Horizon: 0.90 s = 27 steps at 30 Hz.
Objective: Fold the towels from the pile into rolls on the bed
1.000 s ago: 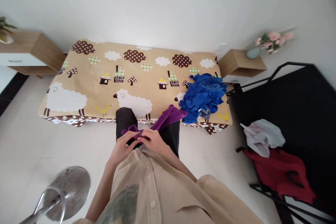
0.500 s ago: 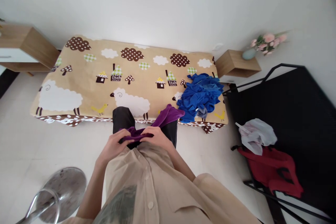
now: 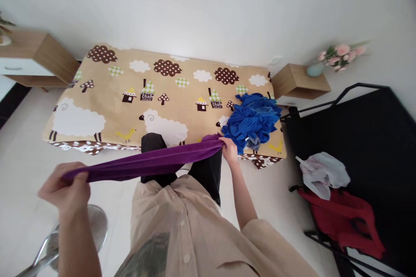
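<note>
purple cloth seems pinched in both hands' fingers.

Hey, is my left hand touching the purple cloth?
Touching. The head view shows the left hand closed on one end of the purple cloth, which stretches across to the right hand.

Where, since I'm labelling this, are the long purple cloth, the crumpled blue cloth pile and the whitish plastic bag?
Long purple cloth (image 3: 149,162), head view: middle of its length.
Crumpled blue cloth pile (image 3: 251,119), head view: centre of the heap.
Whitish plastic bag (image 3: 325,171), head view: middle of its crinkled surface.
</note>
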Each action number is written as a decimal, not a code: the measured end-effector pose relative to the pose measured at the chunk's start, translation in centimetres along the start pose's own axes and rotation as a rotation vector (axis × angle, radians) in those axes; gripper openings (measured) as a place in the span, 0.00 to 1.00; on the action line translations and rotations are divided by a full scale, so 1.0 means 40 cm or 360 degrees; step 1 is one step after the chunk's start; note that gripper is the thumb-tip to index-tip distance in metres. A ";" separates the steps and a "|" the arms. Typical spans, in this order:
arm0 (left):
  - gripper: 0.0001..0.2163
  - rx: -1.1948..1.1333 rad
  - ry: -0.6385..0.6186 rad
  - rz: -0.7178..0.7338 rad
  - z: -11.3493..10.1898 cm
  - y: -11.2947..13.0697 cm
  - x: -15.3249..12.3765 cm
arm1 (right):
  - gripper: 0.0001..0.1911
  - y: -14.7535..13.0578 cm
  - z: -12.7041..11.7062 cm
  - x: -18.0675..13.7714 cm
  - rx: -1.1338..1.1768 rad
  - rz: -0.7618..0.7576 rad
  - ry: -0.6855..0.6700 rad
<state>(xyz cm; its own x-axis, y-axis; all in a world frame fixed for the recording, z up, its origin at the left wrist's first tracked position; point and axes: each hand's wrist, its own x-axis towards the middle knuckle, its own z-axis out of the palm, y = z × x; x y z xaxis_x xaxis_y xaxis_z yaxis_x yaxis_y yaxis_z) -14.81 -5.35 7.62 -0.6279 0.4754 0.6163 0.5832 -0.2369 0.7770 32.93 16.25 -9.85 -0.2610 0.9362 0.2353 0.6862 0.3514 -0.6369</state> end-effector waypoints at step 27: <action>0.04 0.0052 -0.0319 -0.1128 0.372 -0.461 0.625 | 0.13 0.066 -0.130 0.619 0.0273 0.0586 0.0210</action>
<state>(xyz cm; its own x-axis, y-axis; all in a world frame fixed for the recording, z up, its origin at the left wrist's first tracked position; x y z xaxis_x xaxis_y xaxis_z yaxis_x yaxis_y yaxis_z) -33.58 23.51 6.81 -0.7555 0.6513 -0.0703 0.0894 0.2088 0.9739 31.81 40.40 -1.88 0.0768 0.9956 0.0542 0.5917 -0.0017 -0.8062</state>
